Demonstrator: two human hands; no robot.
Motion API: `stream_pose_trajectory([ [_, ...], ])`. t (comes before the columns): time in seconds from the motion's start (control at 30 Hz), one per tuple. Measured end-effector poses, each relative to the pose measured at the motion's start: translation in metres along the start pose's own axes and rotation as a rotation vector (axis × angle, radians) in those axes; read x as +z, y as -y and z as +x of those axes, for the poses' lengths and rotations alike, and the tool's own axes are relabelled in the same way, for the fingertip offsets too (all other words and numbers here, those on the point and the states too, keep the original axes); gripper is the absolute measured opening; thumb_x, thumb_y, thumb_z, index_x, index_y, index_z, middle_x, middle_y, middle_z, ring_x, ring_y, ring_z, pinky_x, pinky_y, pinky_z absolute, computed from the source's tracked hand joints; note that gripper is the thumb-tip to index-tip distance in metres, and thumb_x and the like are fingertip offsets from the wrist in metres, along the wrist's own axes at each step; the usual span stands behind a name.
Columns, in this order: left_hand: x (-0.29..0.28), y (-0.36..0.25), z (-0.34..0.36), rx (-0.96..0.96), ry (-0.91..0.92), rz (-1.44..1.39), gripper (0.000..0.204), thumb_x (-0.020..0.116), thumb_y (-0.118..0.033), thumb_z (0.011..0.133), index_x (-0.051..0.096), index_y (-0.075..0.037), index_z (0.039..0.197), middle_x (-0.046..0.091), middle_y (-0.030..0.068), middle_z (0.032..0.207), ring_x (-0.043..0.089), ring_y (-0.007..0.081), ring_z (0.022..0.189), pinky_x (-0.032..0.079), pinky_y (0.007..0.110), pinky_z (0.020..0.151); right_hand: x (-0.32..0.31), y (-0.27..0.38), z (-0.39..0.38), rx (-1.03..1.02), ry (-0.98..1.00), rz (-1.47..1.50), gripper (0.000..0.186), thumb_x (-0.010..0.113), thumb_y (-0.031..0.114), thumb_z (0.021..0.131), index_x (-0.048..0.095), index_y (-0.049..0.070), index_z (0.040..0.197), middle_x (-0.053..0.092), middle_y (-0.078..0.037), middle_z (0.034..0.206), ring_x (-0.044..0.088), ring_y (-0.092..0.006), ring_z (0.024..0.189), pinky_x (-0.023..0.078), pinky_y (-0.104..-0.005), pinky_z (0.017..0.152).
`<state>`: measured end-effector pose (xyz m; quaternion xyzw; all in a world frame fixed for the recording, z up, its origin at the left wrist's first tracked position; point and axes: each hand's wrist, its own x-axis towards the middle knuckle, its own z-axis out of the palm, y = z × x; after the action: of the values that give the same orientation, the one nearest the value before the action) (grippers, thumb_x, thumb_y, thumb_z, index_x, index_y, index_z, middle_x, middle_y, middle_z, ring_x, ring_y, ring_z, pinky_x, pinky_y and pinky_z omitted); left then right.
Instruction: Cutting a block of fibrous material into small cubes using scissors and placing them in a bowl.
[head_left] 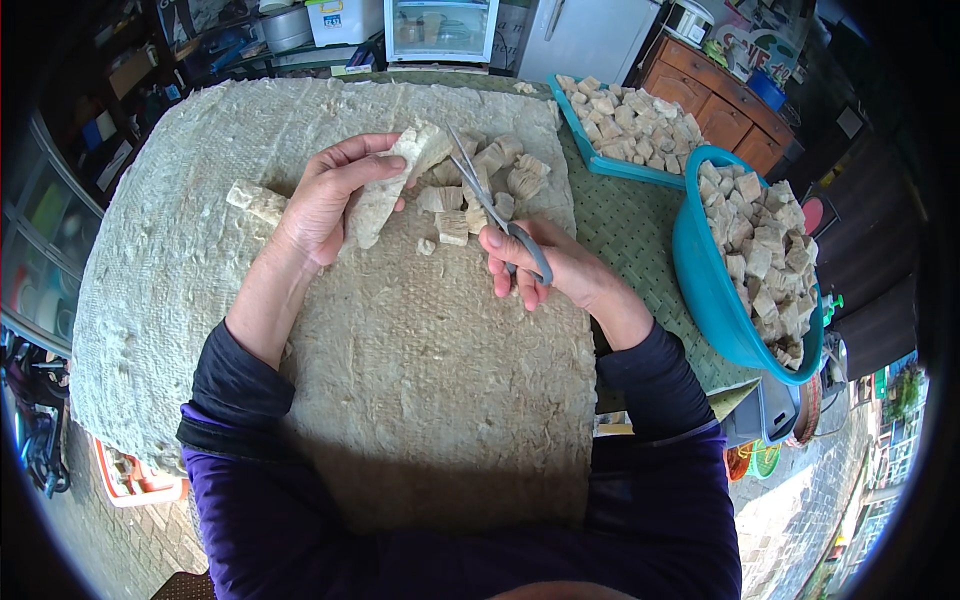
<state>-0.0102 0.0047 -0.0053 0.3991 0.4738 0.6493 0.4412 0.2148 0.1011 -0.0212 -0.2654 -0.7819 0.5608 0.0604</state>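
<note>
My left hand (330, 195) is closed on a pale strip of fibrous matting (380, 205), pinched between thumb and fingers and held at a slant. In my right hand (550, 262) is a pair of scissors (482, 190), grey-handled, with the blades pointing up and away toward the strip's far end. The blades look a little apart; whether they touch the strip I cannot tell. Several cut cubes (452, 226) of the same material lie heaped under and behind the scissors. Another short strip (258, 202) rests left of my left wrist. Everything lies on a big beige fibrous mat (430, 370).
To the right, a round teal basin (715, 300) and, behind it, a teal tray (625, 172) are heaped with cut cubes. Both stand on a green patterned table covering (620, 235). A wooden cabinet (690, 85) and a glass-fronted fridge (440, 30) stand beyond the table.
</note>
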Motion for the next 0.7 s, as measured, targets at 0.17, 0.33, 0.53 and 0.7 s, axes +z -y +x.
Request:
stream_pose_trajectory([
  [0.17,0.003,-0.001,-0.002,0.045,-0.003,0.003,0.040,0.065,-0.007,0.080,0.052,0.003,0.117,0.064,0.0104,0.093,0.063,0.0155,0.079,0.053,0.027,0.067,0.003,-0.004,0.002,-0.052,-0.043,-0.069,0.073,0.056,0.076,0.069,0.053,0.004,0.056,0.058,-0.009,0.053,0.053,-0.0114,0.036,0.043,-0.0236,0.036],
  [0.33,0.009,0.002,-0.002,0.076,-0.006,0.049,0.038,0.067,-0.006,0.080,0.052,0.002,0.114,0.065,0.0086,0.084,0.063,0.0140,0.074,0.052,0.026,0.067,0.005,0.000,0.000,-0.051,-0.067,-0.121,0.071,0.058,0.075,0.068,0.051,0.005,0.055,0.059,-0.009,0.053,0.054,-0.0118,0.037,0.043,-0.0241,0.037],
  [0.53,0.009,0.005,-0.003,0.131,0.000,0.264,0.030,0.069,-0.007,0.080,0.052,-0.003,0.104,0.064,0.0037,0.078,0.060,0.0109,0.077,0.047,0.026,0.074,0.008,0.002,-0.001,-0.051,-0.053,-0.166,0.066,0.062,0.067,0.073,0.052,0.003,0.064,0.057,-0.008,0.057,0.052,-0.0105,0.039,0.040,-0.0228,0.034],
  [0.7,0.011,0.004,-0.006,0.161,-0.013,0.309,0.021,0.065,0.001,0.080,0.052,-0.008,0.095,0.063,0.0004,0.078,0.059,0.0073,0.076,0.044,0.021,0.074,0.011,-0.004,0.002,-0.077,-0.117,-0.075,0.059,0.069,0.061,0.071,0.044,0.009,0.057,0.055,-0.008,0.054,0.050,-0.0098,0.036,0.038,-0.0214,0.031],
])
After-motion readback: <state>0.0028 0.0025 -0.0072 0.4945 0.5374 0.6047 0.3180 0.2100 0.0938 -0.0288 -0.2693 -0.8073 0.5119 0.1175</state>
